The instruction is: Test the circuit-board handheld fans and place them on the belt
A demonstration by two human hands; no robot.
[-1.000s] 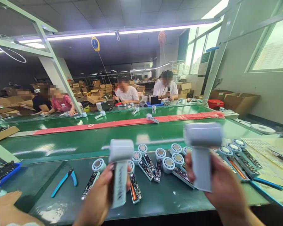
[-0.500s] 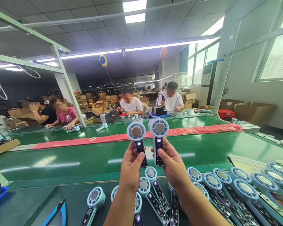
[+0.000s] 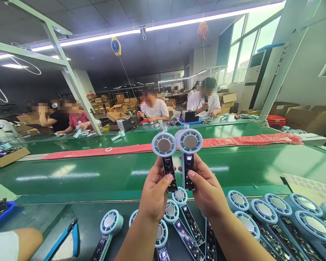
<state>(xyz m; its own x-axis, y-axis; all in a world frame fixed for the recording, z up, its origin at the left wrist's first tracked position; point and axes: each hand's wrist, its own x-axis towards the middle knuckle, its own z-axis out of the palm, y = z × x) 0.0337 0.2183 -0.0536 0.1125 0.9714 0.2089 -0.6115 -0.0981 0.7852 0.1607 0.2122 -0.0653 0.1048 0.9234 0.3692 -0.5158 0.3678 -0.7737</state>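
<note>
In front of me I hold two pale blue handheld fans upright, side by side, with bare circuit boards on their handles. My left hand point(image 3: 157, 186) is closed around the handle of the left fan point(image 3: 164, 144), its thumb on the board; that board's small display looks dark. Around the right fan point(image 3: 190, 141) my right hand point(image 3: 206, 185) is closed the same way, and the display there glows with digits. Below my hands, more such fans point(image 3: 188, 233) lie on the dark bench, some with lit displays, partly hidden by my forearms.
Blue-handled pliers point(image 3: 61, 241) and a single fan point(image 3: 108, 224) lie to the left. A person's limb with white cloth point(image 3: 5, 244) shows at lower left. Rows of fans point(image 3: 271, 214) fill the right side. Beyond runs a green conveyor point(image 3: 97, 177) with a red strip point(image 3: 130, 149); co-workers sit across it.
The left fan's display was lit and now looks dark. The view has tilted down and shifted left. A limb with white cloth has appeared at lower left. Both hands keep their holds.
</note>
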